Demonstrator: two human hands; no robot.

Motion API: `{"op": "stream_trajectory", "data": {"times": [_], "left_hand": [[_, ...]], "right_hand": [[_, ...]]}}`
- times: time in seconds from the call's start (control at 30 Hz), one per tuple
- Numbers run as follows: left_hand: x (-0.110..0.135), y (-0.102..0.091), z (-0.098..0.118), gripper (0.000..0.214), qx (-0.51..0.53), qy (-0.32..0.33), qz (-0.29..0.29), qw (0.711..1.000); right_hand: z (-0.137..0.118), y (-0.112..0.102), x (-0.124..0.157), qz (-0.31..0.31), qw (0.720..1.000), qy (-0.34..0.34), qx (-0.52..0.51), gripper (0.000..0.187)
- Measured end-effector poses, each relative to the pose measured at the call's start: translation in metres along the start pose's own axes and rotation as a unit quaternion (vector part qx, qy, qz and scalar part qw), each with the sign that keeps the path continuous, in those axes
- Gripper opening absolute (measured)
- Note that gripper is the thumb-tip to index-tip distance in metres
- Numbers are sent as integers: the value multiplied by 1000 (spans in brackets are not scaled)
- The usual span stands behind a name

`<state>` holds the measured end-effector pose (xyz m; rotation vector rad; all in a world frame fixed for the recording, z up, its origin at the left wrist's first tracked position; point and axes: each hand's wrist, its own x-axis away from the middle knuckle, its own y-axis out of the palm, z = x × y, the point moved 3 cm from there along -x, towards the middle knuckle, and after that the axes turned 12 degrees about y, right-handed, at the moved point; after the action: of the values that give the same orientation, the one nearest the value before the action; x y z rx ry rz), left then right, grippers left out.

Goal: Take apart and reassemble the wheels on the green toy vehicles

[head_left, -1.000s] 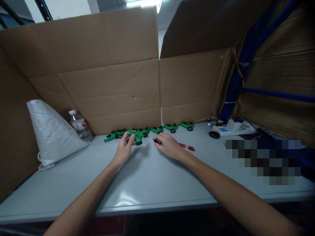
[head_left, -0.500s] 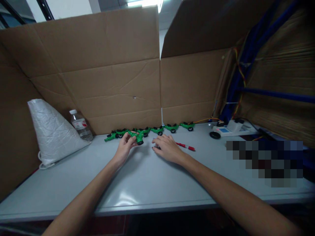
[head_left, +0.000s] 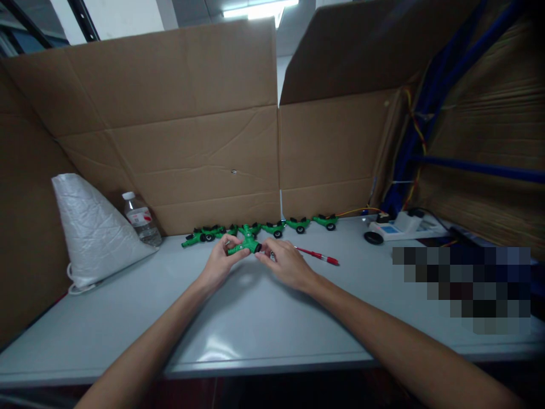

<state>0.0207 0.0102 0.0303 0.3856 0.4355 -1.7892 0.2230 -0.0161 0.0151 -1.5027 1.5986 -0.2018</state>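
Observation:
My left hand point(head_left: 220, 261) is closed around a green plastic toy vehicle part point(head_left: 247, 243) with branching arms and a dark round end facing right. My right hand point(head_left: 284, 262) is at that dark end, thumb and fingers pinched together. A small thing between its fingers is too hidden to name. Both hands are just above the grey table point(head_left: 238, 318). Behind them stands a row of similar green toy vehicles point(head_left: 297, 225) with black wheels and black tops. Some at the left of the row overlap one another. Right of my right hand lies a red pen point(head_left: 319, 255).
Cardboard panels point(head_left: 191, 153) wall the back and sides. At left are a white padded bag point(head_left: 96, 238) and a water bottle point(head_left: 141, 220). A white power strip point(head_left: 404, 225), a black ring point(head_left: 373, 237) and cables lie at right, beside a blue metal frame point(head_left: 404, 170).
My right hand has lifted off the table and moved to the dark end of the toy part. My left hand has turned the part and brought it slightly right.

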Motion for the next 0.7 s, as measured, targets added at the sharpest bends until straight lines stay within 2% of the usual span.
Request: {"op": "stream_trajectory", "data": {"times": [0.2,0.4,0.47,0.57,0.7], "left_hand": [[3,6,-3,64,117,-67,3,991],[4,9,-2,54,106,-106,-17,989],[3,6,-3,54,96,-110,2,989],[1,2,-8,52,79,-115,31,990],[-1,-3,-17,52,81,-122,49,988]], "right_hand": [[-1,-1,-1,8,1000,-17,-15,19],[0,-7,-1,-18,998,-52,28,16],[6,-14,-5,8,997,-27,73,17],[21,-25,-12,53,982,61,172,20],[34,-28,-14,21,949,130,287,22]]}}
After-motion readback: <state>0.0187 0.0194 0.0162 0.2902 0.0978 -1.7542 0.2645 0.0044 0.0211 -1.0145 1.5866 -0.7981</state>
